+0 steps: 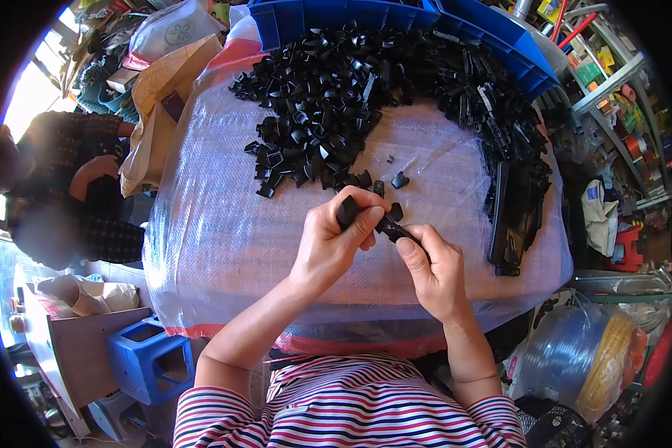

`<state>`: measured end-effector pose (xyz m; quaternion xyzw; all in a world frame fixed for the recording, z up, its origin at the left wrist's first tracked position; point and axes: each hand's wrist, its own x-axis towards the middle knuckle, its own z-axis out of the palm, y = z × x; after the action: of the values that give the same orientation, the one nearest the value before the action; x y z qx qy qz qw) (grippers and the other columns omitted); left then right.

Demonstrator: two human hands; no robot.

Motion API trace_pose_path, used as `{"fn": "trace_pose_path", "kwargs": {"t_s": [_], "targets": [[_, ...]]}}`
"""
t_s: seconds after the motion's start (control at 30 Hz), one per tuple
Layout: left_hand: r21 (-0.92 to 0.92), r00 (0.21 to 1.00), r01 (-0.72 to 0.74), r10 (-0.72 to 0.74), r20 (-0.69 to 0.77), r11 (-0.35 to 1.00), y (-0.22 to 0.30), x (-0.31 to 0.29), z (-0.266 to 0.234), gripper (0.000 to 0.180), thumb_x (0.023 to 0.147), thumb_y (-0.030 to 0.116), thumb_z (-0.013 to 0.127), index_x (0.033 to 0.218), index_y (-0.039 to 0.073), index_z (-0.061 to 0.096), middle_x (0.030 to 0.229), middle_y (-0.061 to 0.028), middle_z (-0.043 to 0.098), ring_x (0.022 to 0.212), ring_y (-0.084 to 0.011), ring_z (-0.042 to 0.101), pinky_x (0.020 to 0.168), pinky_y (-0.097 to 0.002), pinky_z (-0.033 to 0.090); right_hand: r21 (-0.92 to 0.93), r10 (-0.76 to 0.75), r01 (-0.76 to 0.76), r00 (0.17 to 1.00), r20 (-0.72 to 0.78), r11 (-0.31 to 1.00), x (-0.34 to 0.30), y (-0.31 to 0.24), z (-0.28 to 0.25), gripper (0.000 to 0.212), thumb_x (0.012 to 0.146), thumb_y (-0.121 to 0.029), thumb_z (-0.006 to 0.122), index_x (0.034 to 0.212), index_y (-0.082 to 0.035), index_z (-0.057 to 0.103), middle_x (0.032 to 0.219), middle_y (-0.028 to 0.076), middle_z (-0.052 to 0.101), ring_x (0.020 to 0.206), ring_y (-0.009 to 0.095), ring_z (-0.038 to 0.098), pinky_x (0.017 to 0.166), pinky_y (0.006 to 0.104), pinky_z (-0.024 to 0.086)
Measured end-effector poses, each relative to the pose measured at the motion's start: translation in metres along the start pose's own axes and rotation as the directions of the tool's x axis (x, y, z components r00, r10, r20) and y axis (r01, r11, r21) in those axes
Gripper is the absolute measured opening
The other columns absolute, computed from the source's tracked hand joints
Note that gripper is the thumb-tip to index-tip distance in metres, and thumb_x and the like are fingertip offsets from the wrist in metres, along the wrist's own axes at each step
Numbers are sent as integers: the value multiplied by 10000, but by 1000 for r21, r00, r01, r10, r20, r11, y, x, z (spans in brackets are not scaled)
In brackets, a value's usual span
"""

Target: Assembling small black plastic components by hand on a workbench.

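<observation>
My left hand (336,233) is closed around a small curved black plastic piece (346,212), thumb and fingers pinching near its edge. In my right hand (433,269) is a longer black plastic part (393,227), gripped between thumb and fingers. The two parts meet or overlap between my fingertips; whether they are joined I cannot tell. Just beyond my hands lie a few loose black pieces (400,180). Farther off spreads a large heap of small curved black pieces (313,104). To the right, long black plastic parts (504,216) are piled in a band.
A translucent woven sheet (209,194) covers the work surface. Blue plastic bins (336,15) stand at its far edge. Another person (75,187) sits on the left, near a blue stool (153,358). Metal shelving (612,82) and wrapped coils (575,351) stand on the right.
</observation>
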<state>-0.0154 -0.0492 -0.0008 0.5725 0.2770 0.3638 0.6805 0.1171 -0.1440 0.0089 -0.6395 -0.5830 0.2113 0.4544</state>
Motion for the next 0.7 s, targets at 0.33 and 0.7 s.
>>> {"fn": "trace_pose_path", "kwargs": {"t_s": [0.33,0.7], "targets": [[-582,998,64,-66,18,811,-14,-10,-7,191,888,186,511,1023,61,561,1088,-82,565,956,-165,545,825,-310,429,7,-98,97,989,111,995,37,-15,10,428,855,-453,512,889,-26,524,734,141,587,637,311,593,551,377,463],[486,974,-153,215,-75,860,2,8,-61,198,679,-6,617,869,50,630,711,-62,559,703,-195,529,644,-287,426,-472,-115,106,993,10,875,47,30,21,136,769,-108,634,829,-7,567,795,109,549,767,279,559,674,351,451]]}}
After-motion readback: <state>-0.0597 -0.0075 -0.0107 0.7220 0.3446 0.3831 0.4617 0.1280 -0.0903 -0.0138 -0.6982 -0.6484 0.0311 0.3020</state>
